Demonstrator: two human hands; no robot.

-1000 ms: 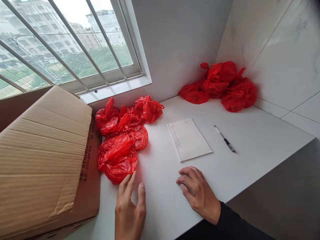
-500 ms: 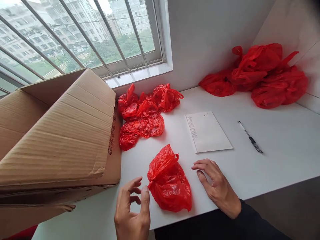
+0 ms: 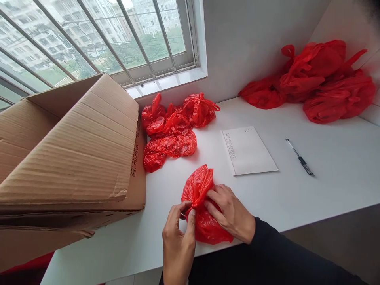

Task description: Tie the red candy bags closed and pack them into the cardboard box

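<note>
Pinching knot (image 3: 194,206) of red bag (image 3: 209,229) on desk (image 3: 166,190) near front edge: grip of your left hand (image 3: 179,237). Your right hand (image 3: 230,209) touches bag's side, probably steadying it; cannot tell if clenched.

left fingers (image 3: 190,229) have closed at the knot (image 3: 193,206) of the near red bag (image 3: 209,231); right fingers (image 3: 215,212) now touch the bag.

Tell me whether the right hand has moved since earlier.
Yes: judged against the white paper, the right hand has moved left, onto the nearest red bag.
</note>
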